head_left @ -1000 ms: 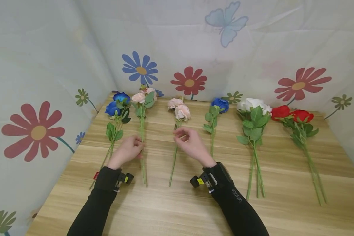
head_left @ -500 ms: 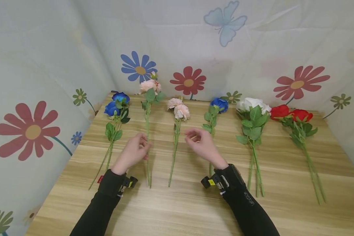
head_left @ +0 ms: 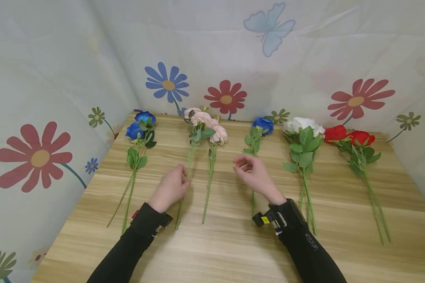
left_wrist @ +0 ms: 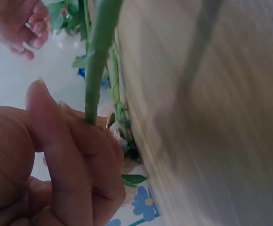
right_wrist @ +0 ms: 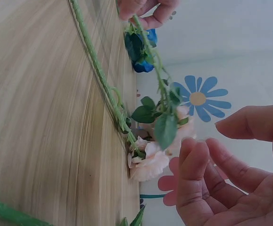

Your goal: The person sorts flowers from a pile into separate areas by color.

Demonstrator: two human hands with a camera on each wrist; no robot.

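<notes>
My left hand (head_left: 171, 186) pinches the green stem of a pink artificial flower (head_left: 200, 118) between thumb and fingers. In the left wrist view that stem (left_wrist: 98, 61) rises out of the fingers, off the tabletop. The held bloom overlaps a second pink flower (head_left: 219, 135), which lies on the wooden table (head_left: 216, 251) to its right. My right hand (head_left: 256, 177) hovers over the stem of a single blue rose (head_left: 263, 125), fingers loosely bent and holding nothing. Its thumb and fingertips stand apart in the right wrist view, with the leaves (right_wrist: 165, 132) of the held flower beyond them.
Blue roses (head_left: 136, 130) lie at the left end of the table. White roses (head_left: 302, 125) and red roses (head_left: 362, 138) lie on the right, stems toward the front. A cloth backdrop (head_left: 205, 39) with printed flowers stands behind the table and along its sides.
My left hand has lifted the pink flower and carried it right, its bloom now over the other pink flower. My right hand has drawn away to the right from the second pink flower's stem.
</notes>
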